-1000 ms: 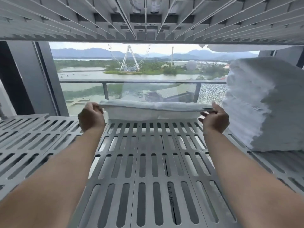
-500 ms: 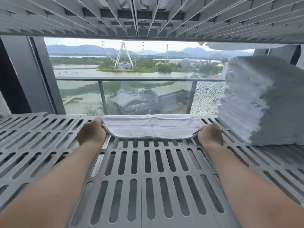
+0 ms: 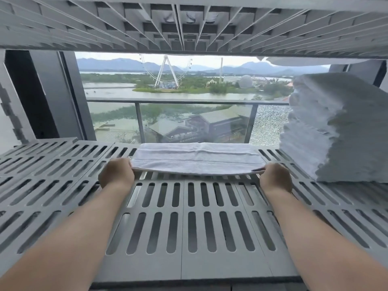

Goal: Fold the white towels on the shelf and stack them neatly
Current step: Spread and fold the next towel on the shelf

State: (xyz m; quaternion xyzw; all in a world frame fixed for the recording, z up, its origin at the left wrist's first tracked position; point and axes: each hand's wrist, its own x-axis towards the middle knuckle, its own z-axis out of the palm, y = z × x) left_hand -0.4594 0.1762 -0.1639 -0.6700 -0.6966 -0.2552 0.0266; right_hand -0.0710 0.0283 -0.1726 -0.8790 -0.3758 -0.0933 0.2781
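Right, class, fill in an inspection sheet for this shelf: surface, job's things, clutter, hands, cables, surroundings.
Surface: grey slotted shelf.
Job's things: white towel lying across the back; tall stack of folded towels on the right, apart from it.
Clutter: nothing seen.
Hands: left hand and right hand each pinch a near corner of the towel.
Cables: nothing seen.
Surroundings: upper shelf overhead; balcony railing behind glass.

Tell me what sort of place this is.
Probably a linen rack in a high-rise, perhaps a hotel: a slotted shelf, a tall towel stack, and a balcony rail overlooking a Ferris wheel.
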